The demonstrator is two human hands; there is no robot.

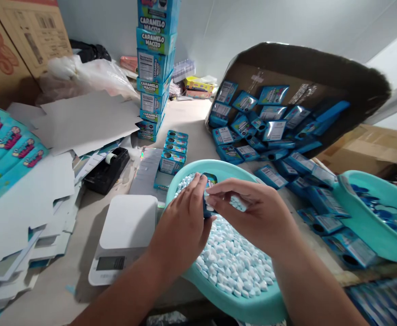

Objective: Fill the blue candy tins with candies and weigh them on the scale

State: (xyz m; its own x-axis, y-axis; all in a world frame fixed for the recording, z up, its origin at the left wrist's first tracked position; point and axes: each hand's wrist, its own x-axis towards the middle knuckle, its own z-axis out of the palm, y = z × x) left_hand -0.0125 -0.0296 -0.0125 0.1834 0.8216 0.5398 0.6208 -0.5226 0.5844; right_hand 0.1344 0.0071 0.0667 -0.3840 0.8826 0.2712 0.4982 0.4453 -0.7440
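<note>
My left hand [184, 217] is wrapped round a small blue candy box [210, 179], held over a turquoise tub [232, 312]. White candies [235, 258] fill much of that tub. At the near face of the box, my right hand [249, 199] has its thumb and fingers pinched together. White candy shows at the box beside the right thumb. Whatever the right fingertips hold is too small to make out. Left of the tub stands a white digital scale [128, 222] with nothing on its plate.
Behind the tub, a tipped carton [296, 63] spills small blue boxes [275, 131]. A tall stack of display boxes [154, 68] stands at the back. Cardboard sheets [93, 117] and a black tape dispenser [108, 170] lie left. Another turquoise tub [357, 194] is right.
</note>
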